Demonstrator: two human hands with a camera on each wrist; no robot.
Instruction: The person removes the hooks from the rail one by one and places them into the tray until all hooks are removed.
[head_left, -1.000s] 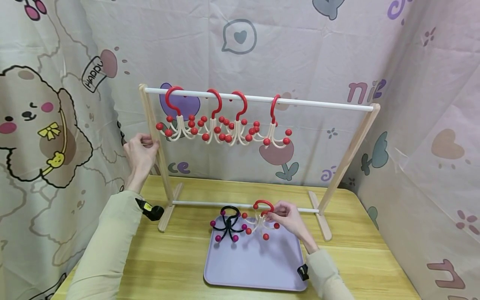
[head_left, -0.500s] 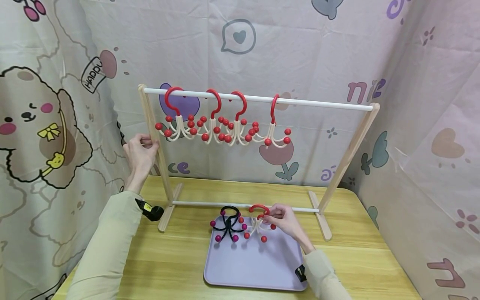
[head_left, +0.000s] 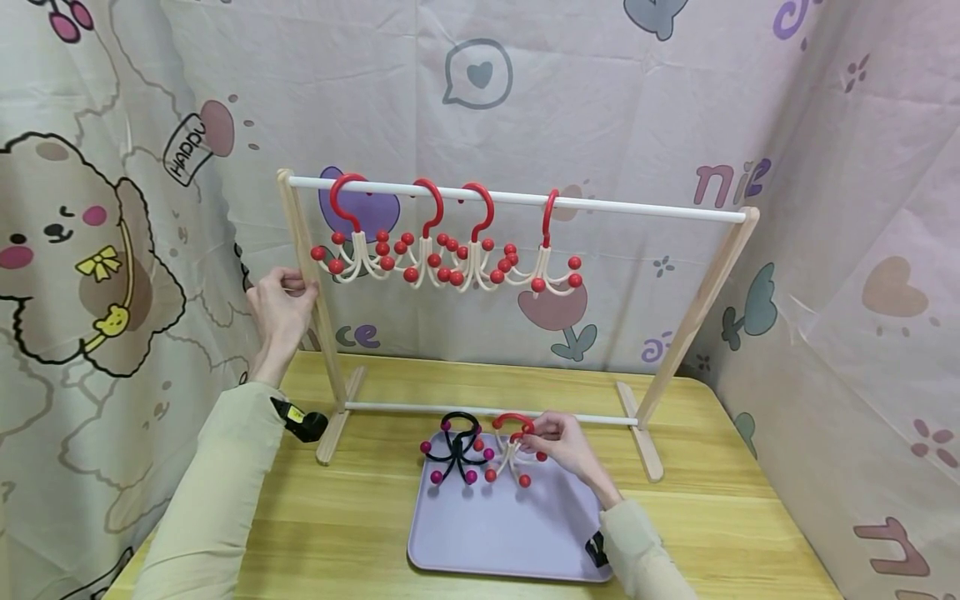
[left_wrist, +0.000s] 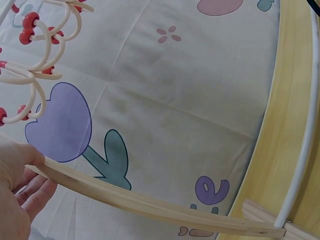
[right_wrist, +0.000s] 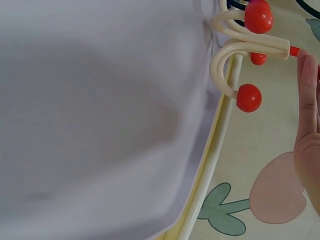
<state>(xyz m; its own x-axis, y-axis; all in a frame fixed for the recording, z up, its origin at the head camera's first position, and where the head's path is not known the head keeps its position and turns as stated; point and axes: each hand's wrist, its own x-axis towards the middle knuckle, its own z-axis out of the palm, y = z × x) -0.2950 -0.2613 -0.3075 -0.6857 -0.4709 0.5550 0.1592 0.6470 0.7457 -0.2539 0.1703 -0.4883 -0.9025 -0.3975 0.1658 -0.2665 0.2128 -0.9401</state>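
My left hand [head_left: 282, 307] pinches the left wooden post [left_wrist: 115, 197] of a rack between thumb and fingers. At the back of the lilac tray [head_left: 510, 542], my right hand [head_left: 562, 446] grips a red-and-cream claw hook [head_left: 512, 454] by its red upper part. This hook has curved cream arms tipped with red balls [right_wrist: 249, 98]. Just left of it on the tray stands a black claw hook [head_left: 457, 448] with magenta balls. Several red-and-cream claw hooks [head_left: 474, 250] hang along the rack's white top bar [head_left: 637, 206].
The rack's right post [head_left: 697, 317] and foot [head_left: 641, 442] stand right of the tray. A white lower bar [head_left: 405, 407] crosses behind the tray. Wooden table [head_left: 720, 517] surrounds it, and a printed curtain [head_left: 600, 100] hangs behind.
My right hand has moved left and slightly down with the red-and-cream claw hook, bringing it closer to the black one. My left hand has stayed on the post.
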